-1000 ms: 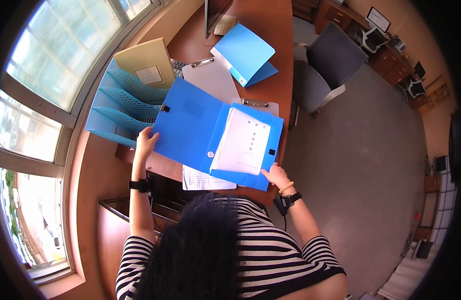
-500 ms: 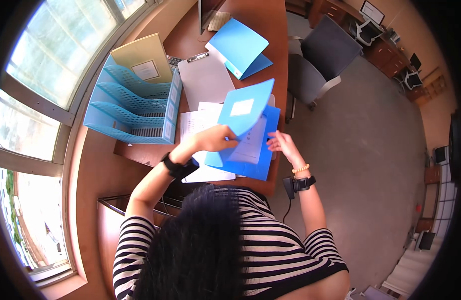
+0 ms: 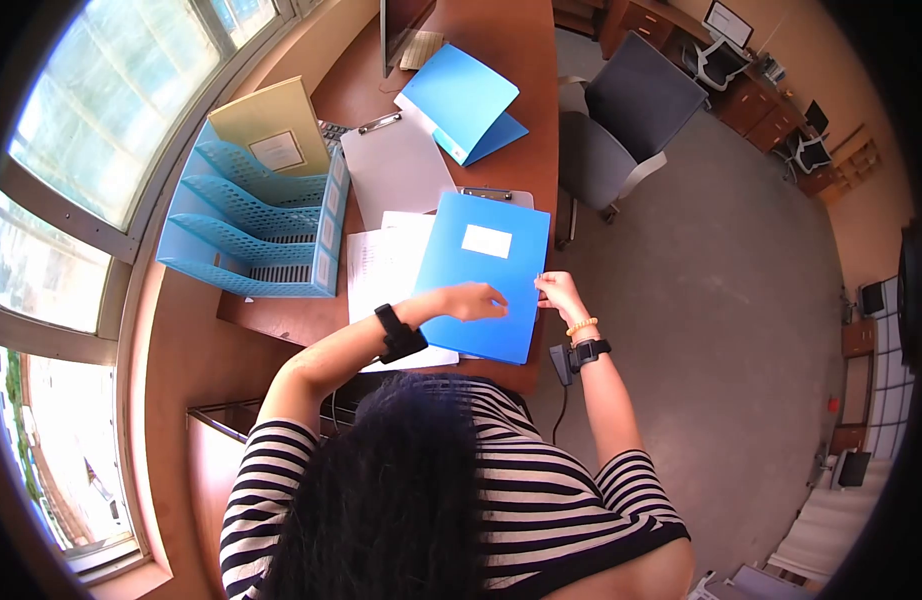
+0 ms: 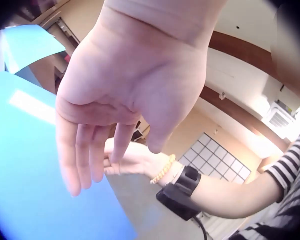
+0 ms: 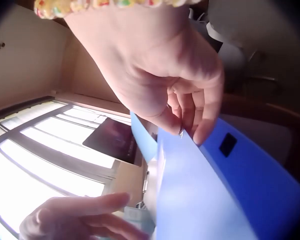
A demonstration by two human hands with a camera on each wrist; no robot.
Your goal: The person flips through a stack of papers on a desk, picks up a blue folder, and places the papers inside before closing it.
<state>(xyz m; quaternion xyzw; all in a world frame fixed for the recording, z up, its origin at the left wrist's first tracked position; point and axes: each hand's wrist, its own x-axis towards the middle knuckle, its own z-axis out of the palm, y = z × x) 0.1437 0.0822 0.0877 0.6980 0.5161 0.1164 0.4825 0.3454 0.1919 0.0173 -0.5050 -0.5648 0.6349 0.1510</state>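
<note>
A blue document case [image 3: 486, 270] with a white label lies at the desk's front right corner, its cover folded over the papers inside. My left hand [image 3: 471, 301] is above the cover with the fingers loosely extended and nothing held; the left wrist view shows its open palm [image 4: 130, 80]. At the case's right edge is my right hand [image 3: 559, 293]. In the right wrist view, my right thumb and fingers pinch the cover's edge [image 5: 190, 185], beside a side flap with a black fastener patch [image 5: 228, 145].
Printed sheets [image 3: 366, 275] lie left of the case. Beyond are a grey clipboard [image 3: 396, 165] and a light-blue folder [image 3: 461, 95] standing partly open. A blue file rack [image 3: 256, 230] stands by the window. An office chair [image 3: 621, 130] is right of the desk.
The left hand has swung the case's cover over from left to right onto the papers, then let go. The right hand has gone from the lower right corner up to the right edge.
</note>
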